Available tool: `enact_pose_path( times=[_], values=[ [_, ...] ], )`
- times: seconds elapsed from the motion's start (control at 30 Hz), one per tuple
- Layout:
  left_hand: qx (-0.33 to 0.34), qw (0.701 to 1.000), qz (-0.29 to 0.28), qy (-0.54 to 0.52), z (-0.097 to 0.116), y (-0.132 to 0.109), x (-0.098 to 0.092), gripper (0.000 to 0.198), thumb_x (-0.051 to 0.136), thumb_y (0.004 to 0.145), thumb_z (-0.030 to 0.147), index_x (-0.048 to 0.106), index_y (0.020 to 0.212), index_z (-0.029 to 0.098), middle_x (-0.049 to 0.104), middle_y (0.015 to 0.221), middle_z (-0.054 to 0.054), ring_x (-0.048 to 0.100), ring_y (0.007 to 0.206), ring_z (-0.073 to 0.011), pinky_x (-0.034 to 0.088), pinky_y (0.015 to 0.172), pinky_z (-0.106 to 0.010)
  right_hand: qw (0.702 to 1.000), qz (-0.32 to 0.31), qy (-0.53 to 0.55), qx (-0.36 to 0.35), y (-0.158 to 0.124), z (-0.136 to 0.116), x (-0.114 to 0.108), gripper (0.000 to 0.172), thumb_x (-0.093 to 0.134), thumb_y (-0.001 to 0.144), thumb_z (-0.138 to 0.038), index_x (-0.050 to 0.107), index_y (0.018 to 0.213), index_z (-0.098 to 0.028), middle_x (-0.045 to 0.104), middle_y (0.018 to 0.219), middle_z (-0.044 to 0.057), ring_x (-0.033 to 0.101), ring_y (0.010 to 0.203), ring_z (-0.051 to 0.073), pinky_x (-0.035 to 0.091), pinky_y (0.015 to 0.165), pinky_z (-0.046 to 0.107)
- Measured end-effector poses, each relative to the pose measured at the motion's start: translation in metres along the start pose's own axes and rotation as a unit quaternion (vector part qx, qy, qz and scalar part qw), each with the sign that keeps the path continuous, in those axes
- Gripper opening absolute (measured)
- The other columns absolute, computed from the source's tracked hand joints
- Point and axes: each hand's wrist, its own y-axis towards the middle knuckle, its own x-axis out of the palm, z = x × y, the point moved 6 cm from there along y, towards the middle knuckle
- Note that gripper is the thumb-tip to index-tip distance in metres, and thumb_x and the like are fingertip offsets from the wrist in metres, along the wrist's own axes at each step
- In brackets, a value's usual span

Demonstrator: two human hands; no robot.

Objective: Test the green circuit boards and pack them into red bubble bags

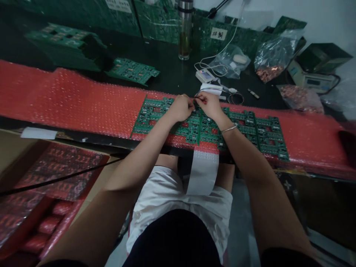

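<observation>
Two panels of green circuit boards (151, 115) lie side by side on red bubble wrap (105, 107). Over the upper edge, close to where the panels meet, my left hand (182, 108) is closed with its fingertips together. My right hand (209, 105) pinches beside it, its fingers almost touching the left ones. Whatever either hand holds is too small and shadowed to name. Thin wires (236, 98) lie just behind my right hand, near a small white device with a screen (205, 76). A white paper strip (204, 172) hangs over the table's front edge.
Stacked boards (69, 46) stand back left, with more boards (133, 70) beside them. A glass bottle (184, 37) stands behind. Bags of copper-coloured parts (268, 72) and a scale (314, 79) are at right. An open carton (100, 174) with wrapped boards sits lower left.
</observation>
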Motion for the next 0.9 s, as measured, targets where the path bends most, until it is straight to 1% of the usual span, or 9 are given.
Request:
enact_pose_path(
  times=[0.1,0.3,0.37,0.5,0.53,0.6,0.67,0.77,0.9],
  values=[
    [0.008,1.000,-0.014,0.009,-0.004,0.006,0.005,0.020,0.059,0.081,0.014,0.078,0.082,0.015,0.076,0.096,-0.010,0.067,0.108,-0.0266,0.050,0.105,-0.044,1.000,0.004,-0.013,0.001,0.000,-0.001,-0.001,0.002,0.068,0.092,-0.020,0.069,0.092,-0.021,0.070,0.076,0.000,0.063,0.072,0.017,0.045,0.070,0.033],
    [0.001,0.999,-0.003,0.041,-0.005,0.006,0.008,0.018,0.060,0.082,0.015,0.078,0.081,0.014,0.074,0.100,-0.012,0.065,0.110,-0.0288,0.048,0.109,-0.049,1.000,-0.002,-0.030,-0.004,-0.001,-0.001,0.000,0.002,0.066,0.093,-0.021,0.067,0.092,-0.022,0.072,0.078,0.000,0.065,0.073,0.018,0.045,0.069,0.033],
    [-0.001,0.998,0.003,0.055,-0.004,0.007,0.009,0.018,0.060,0.083,0.016,0.077,0.082,0.014,0.073,0.100,-0.012,0.065,0.111,-0.0289,0.048,0.109,-0.049,0.999,-0.005,-0.031,-0.004,-0.001,-0.002,0.000,0.003,0.065,0.093,-0.021,0.067,0.092,-0.023,0.073,0.079,0.000,0.065,0.073,0.019,0.046,0.070,0.034],
    [-0.009,0.997,-0.006,0.082,-0.001,0.007,0.008,0.018,0.060,0.084,0.018,0.078,0.088,0.013,0.075,0.101,-0.014,0.067,0.109,-0.0292,0.051,0.107,-0.047,0.999,-0.001,-0.042,-0.001,-0.002,-0.005,-0.001,0.005,0.064,0.093,-0.021,0.069,0.093,-0.022,0.073,0.080,0.001,0.065,0.075,0.019,0.046,0.071,0.034],
    [-0.014,0.996,-0.003,0.084,0.001,0.005,0.007,0.020,0.061,0.084,0.018,0.078,0.093,0.012,0.075,0.102,-0.014,0.067,0.109,-0.0294,0.052,0.105,-0.046,0.999,-0.002,-0.042,0.000,-0.002,-0.006,-0.002,0.006,0.064,0.093,-0.020,0.069,0.094,-0.022,0.073,0.081,0.002,0.066,0.076,0.019,0.046,0.072,0.034],
    [-0.010,0.996,0.012,0.083,0.006,-0.002,0.001,0.029,0.059,0.084,0.017,0.077,0.107,0.012,0.075,0.110,-0.014,0.068,0.110,-0.0291,0.054,0.104,-0.045,0.999,-0.008,-0.038,0.006,-0.002,-0.006,-0.002,0.009,0.063,0.092,-0.016,0.070,0.095,-0.022,0.074,0.083,0.002,0.066,0.079,0.020,0.046,0.074,0.034],
    [0.013,0.996,0.011,0.090,0.013,-0.014,-0.002,0.039,0.052,0.087,0.014,0.075,0.119,0.014,0.074,0.120,-0.013,0.068,0.114,-0.0282,0.053,0.106,-0.045,0.999,-0.015,-0.035,0.013,-0.002,-0.006,-0.002,0.009,0.063,0.093,-0.016,0.070,0.097,-0.022,0.073,0.083,0.002,0.066,0.079,0.020,0.045,0.075,0.033],
    [0.053,0.988,-0.032,0.142,0.023,-0.031,0.001,0.043,0.045,0.092,0.015,0.077,0.121,0.017,0.069,0.133,-0.013,0.065,0.123,-0.0300,0.048,0.113,-0.051,0.999,-0.023,-0.036,0.020,-0.002,-0.007,-0.002,0.004,0.066,0.095,-0.024,0.069,0.095,-0.021,0.072,0.083,0.002,0.065,0.079,0.020,0.044,0.074,0.033],
    [0.060,0.977,-0.057,0.195,0.026,-0.041,0.006,0.043,0.047,0.095,0.020,0.076,0.126,0.020,0.063,0.141,-0.014,0.061,0.129,-0.0339,0.042,0.118,-0.059,0.998,-0.026,-0.048,0.023,-0.003,-0.009,-0.002,0.006,0.067,0.096,-0.027,0.068,0.093,-0.021,0.071,0.082,0.002,0.064,0.078,0.020,0.043,0.073,0.033]
  ],
)
